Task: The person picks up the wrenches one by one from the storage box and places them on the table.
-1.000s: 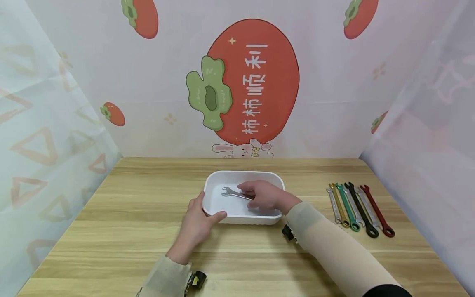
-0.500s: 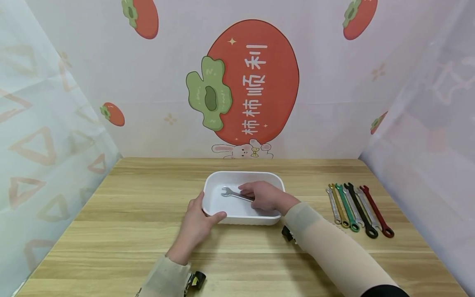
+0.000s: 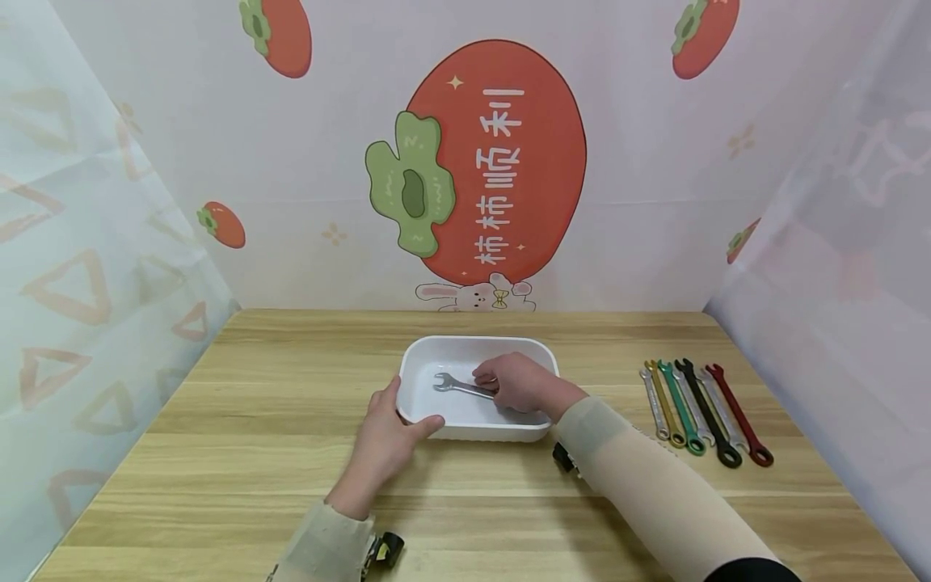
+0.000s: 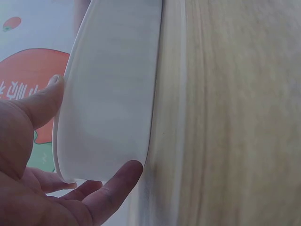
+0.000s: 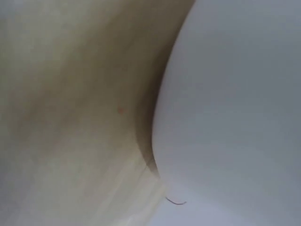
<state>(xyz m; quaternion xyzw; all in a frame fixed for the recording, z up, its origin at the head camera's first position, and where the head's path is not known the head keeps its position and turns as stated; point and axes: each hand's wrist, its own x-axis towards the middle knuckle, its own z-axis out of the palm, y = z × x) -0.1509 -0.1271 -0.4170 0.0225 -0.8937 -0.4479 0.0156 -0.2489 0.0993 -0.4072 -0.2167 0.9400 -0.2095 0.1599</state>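
Note:
A white plastic tub [image 3: 429,406] sits on the wooden table. My left hand [image 3: 384,436] grips its near left corner, the thumb along the front and the fingers at the left end. In the left wrist view, that hand [image 4: 56,200] has its thumb and fingertips against the tub's outer wall [image 4: 108,94]. My right hand [image 3: 522,383] reaches inside the tub and holds a silver wrench [image 3: 458,386] by its shank. The open-end jaw points left; the other end is hidden behind the hand. Only the tub's side [image 5: 225,108] and the tabletop appear in the right wrist view.
Several wrenches lie side by side at the table's right, among them a gold wrench [image 3: 665,404], a green wrench [image 3: 681,406], a black wrench [image 3: 709,414] and a red wrench [image 3: 739,414]. A printed cloth backdrop [image 3: 640,242] stands behind the table [image 3: 240,461].
The wrench's open end has dropped slightly toward the near side of the tub, and the right fingertips have shifted a little to the right. The left hand and tub stay put.

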